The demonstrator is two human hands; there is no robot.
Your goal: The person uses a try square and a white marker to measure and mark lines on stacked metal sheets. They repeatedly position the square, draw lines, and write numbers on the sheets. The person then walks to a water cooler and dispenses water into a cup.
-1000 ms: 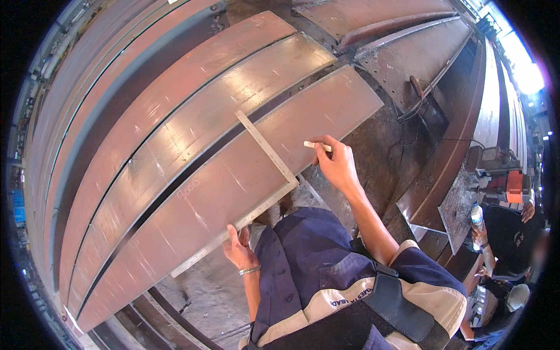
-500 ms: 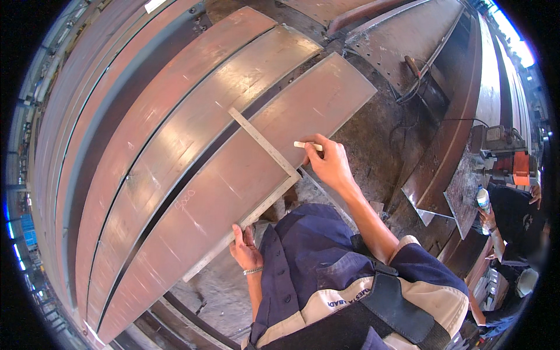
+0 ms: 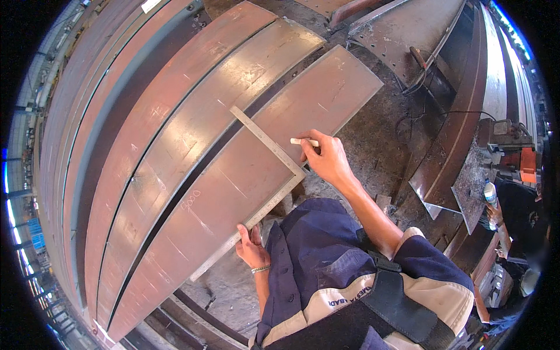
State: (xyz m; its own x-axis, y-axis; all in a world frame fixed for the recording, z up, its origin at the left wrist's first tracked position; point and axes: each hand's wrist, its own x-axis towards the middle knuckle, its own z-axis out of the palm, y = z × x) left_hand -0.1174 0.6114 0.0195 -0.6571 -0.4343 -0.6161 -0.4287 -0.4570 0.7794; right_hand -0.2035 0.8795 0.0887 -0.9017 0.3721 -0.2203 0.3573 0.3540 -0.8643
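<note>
A flat metal square lies with one leg across the nearest long reddish-brown steel plate and its other leg along the plate's near edge. My left hand grips that second leg, fingers over it at the edge. In my right hand is a white stick of chalk, pinched between thumb and fingers. The chalk is held over the plate, to the right of the crosswise leg. Thin pale lines and chalk writing mark the plate's surface.
More long steel pieces lie side by side to the left, narrow dark gaps between them. A clamp-like tool with a cable rests at the upper right. At the right, another person's hand holds a plastic bottle near steel beams.
The view has shifted slightly. The chalk in my right hand has moved a little left, toward the square's crosswise leg. My left hand keeps its hold on the square.
</note>
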